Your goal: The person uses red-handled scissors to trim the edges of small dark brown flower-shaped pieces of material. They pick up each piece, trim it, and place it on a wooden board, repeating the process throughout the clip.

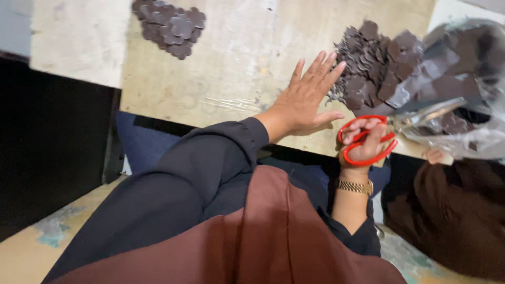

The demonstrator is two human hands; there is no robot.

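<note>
Your left hand (307,100) lies flat and spread on the counter (221,79), fingers apart and holding nothing, with the fingertips just touching the edge of the heap of dark flower-shaped cutouts (371,66). Your right hand (365,142) is clamped through the red handles of the scissors (392,129), whose blades point to the right toward a clear plastic bag (463,89) holding more dark pieces. Whether the blades are parted cannot be told; they are blurred

Hazards, as judged from this position:

- The scissors sit at the near edge of the counter. A loosened grip lets them drop onto your lap
- The left fingertips rest against the heap. A push forward scatters the cutouts, and some may slide off the counter
- The blades lie close to the plastic bag. A careless closing cut tears the film and spills its contents
- The thumb of the left hand is near the red handles. Swinging the scissors leftward risks striking it

A second, smaller pile of cutouts (171,26) lies well apart at the far left
</note>
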